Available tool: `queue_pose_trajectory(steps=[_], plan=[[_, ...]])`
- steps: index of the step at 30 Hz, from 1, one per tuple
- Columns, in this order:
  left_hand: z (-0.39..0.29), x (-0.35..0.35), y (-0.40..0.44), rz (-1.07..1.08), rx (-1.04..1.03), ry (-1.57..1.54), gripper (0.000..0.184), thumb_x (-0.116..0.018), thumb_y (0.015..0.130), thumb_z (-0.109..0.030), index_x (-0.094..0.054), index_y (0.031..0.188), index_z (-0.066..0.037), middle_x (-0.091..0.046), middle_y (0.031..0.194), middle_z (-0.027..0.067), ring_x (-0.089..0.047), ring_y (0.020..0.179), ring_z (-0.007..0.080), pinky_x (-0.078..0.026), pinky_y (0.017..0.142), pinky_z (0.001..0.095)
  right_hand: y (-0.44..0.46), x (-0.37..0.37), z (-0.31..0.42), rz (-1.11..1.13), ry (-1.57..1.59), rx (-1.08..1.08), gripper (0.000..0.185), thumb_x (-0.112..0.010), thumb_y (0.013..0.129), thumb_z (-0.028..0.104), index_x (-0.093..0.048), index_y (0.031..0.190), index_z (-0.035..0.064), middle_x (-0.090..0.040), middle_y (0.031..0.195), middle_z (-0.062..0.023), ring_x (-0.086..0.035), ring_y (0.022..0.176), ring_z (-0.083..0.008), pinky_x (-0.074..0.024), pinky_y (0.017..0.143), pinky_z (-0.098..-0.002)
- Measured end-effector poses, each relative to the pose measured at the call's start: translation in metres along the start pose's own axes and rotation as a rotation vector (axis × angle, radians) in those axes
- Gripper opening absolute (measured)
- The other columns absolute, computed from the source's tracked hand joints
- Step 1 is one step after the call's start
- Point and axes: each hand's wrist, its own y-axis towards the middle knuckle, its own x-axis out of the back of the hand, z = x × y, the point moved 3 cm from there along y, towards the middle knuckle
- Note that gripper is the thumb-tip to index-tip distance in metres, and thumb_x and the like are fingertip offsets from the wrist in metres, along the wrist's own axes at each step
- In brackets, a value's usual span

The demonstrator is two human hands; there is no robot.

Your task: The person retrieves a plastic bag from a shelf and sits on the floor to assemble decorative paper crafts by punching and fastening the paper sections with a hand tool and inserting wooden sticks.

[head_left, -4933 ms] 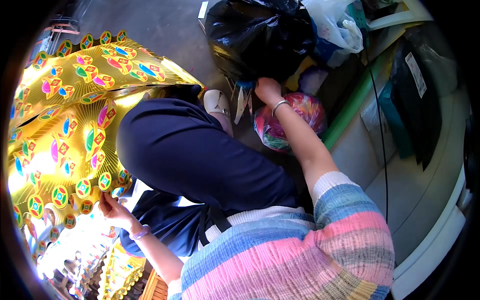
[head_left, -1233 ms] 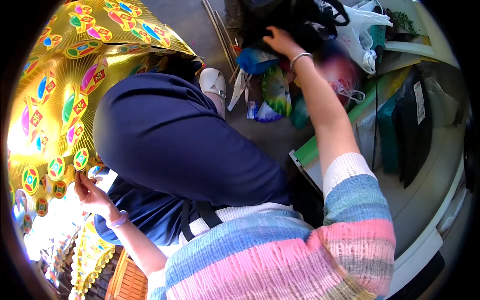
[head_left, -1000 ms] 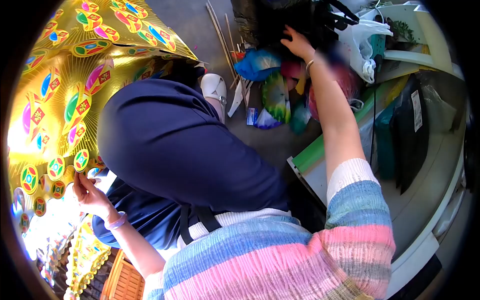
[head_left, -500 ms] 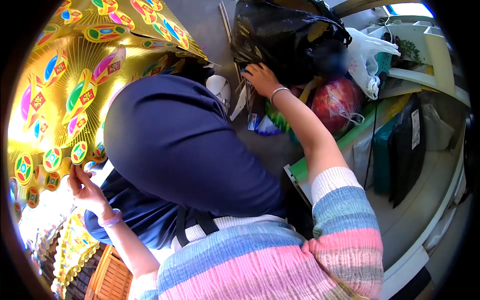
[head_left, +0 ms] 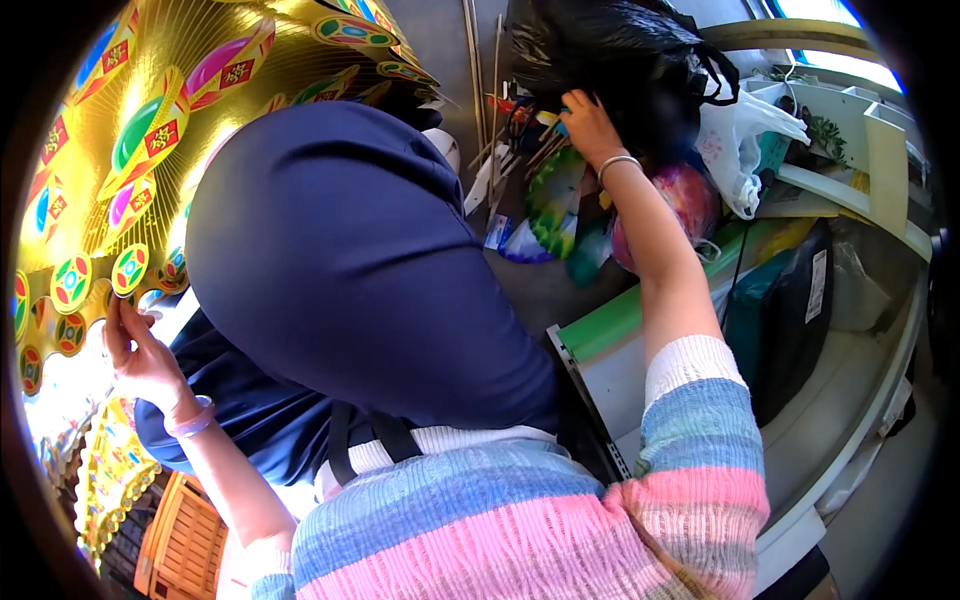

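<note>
My left hand (head_left: pixel 147 358) has its thumb and fingers pinched on the scalloped lower edge of a shiny gold foil sheet (head_left: pixel 105 205) printed with coloured ovals and red squares. Farther off, my right hand (head_left: pixel 592 130) is at the lower edge of a black plastic bag (head_left: pixel 620 60). Its fingers are curled against the bag, with the tips partly hidden. Beneath the bag lie thin sticks (head_left: pixel 545 152), a green and yellow fan-shaped piece (head_left: pixel 555 205) and small coloured bits.
Dark navy cloth (head_left: pixel 350 270) covers my lap between the hands. Right of the bag are a white plastic bag (head_left: pixel 735 150), a red wrapped bundle (head_left: pixel 685 205) and a green-edged box (head_left: pixel 605 335). A wooden slatted piece (head_left: pixel 185 540) stands at lower left.
My right hand has moved right and away from me, and the black bag has shifted right, uncovering more sticks and coloured pieces. My left hand keeps its pinch on the foil edge.
</note>
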Motion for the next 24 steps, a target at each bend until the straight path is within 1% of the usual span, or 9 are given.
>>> queue_pose_trajectory(steps=[2,7,13,14,17,18,21,22,24], plan=[[-0.006,0.0,-0.001,-0.003,0.058,-0.024,0.02,-0.058,0.09,-0.009,-0.064,0.106,-0.001,-0.056,0.067,0.0016,-0.052,0.059,0.0065,-0.044,0.058,0.0214,-0.008,0.009,-0.008,-0.016,-0.057,0.03,0.017,-0.052,0.074,0.01,-0.067,0.078,0.0024,-0.054,0.113,-0.0071,-0.044,0.117,-0.0229,-0.0395,0.095,-0.041],[-0.01,0.001,0.0,-0.012,0.0,-0.008,0.02,-0.059,0.089,-0.01,-0.065,0.106,-0.001,-0.058,0.067,0.0016,-0.053,0.058,0.0062,-0.044,0.058,0.0208,-0.025,0.005,-0.017,0.012,-0.112,0.04,0.018,-0.052,0.076,0.012,-0.067,0.079,0.0029,-0.054,0.117,-0.007,-0.043,0.118,-0.0227,-0.0359,0.098,-0.0408],[-0.006,0.001,0.0,-0.009,-0.001,0.016,0.02,-0.06,0.089,-0.012,-0.066,0.106,-0.002,-0.06,0.068,0.0025,-0.054,0.058,0.0062,-0.045,0.057,0.0206,-0.016,0.011,0.008,0.066,-0.084,-0.009,0.023,-0.05,0.077,0.012,-0.063,0.096,0.006,-0.055,0.106,-0.0069,-0.046,0.113,-0.0233,-0.0378,0.095,-0.0406],[-0.007,0.001,0.0,-0.012,-0.011,0.012,0.02,-0.06,0.089,-0.012,-0.066,0.105,-0.002,-0.061,0.068,0.0027,-0.055,0.058,0.0061,-0.045,0.057,0.0207,-0.013,0.01,0.014,0.001,-0.051,-0.005,0.028,-0.05,0.079,0.013,-0.06,0.105,0.0087,-0.056,0.102,-0.0067,-0.049,0.108,-0.0243,-0.0408,0.092,-0.0407],[-0.002,0.002,0.0,-0.019,-0.027,0.057,0.019,-0.06,0.089,-0.013,-0.066,0.104,-0.003,-0.063,0.069,0.0028,-0.056,0.059,0.0058,-0.046,0.057,0.0207,-0.008,0.013,0.032,-0.04,0.24,-0.254,0.029,-0.049,0.081,0.014,-0.059,0.108,0.0103,-0.056,0.1,-0.0063,-0.051,0.105,-0.0241,-0.0416,0.09,-0.042],[-0.005,0.001,0.0,-0.028,-0.02,0.039,0.019,-0.06,0.089,-0.013,-0.067,0.104,-0.003,-0.063,0.069,0.0027,-0.056,0.059,0.0057,-0.046,0.057,0.0205,-0.008,0.014,0.037,-0.106,0.377,-0.369,0.031,-0.048,0.082,0.014,-0.058,0.112,0.0112,-0.057,0.103,-0.0068,-0.051,0.106,-0.024,-0.0406,0.09,-0.0468],[-0.015,-0.001,0.001,-0.051,-0.036,0.011,0.019,-0.061,0.088,-0.014,-0.067,0.103,-0.003,-0.064,0.07,0.0026,-0.056,0.059,0.0054,-0.045,0.057,0.0199,-0.011,0.009,0.067,-0.076,0.164,-0.13,0.034,-0.048,0.082,0.014,-0.056,0.115,0.0112,-0.057,0.108,-0.0088,-0.049,0.112,-0.0246,-0.0374,0.095,-0.0494],[-0.015,-0.001,0.001,-0.058,-0.066,0.021,0.019,-0.061,0.088,-0.014,-0.067,0.103,-0.003,-0.064,0.07,0.0026,-0.056,0.059,0.0053,-0.045,0.057,0.0197,-0.019,0.002,0.079,-0.126,0.151,0.046,0.034,-0.048,0.082,0.013,-0.057,0.115,0.0101,-0.057,0.112,-0.0105,-0.047,0.117,-0.0254,-0.0313,0.102,-0.0491],[-0.011,0.0,0.003,-0.064,-0.085,0.017,0.02,-0.061,0.088,-0.015,-0.067,0.103,-0.003,-0.065,0.071,0.0025,-0.056,0.058,0.0051,-0.045,0.056,0.0193,-0.034,-0.012,0.088,-0.002,-0.004,0.119,0.034,-0.048,0.083,0.012,-0.056,0.116,0.0089,-0.058,0.111,-0.0107,-0.046,0.118,-0.0257,-0.0272,0.105,-0.0474]])
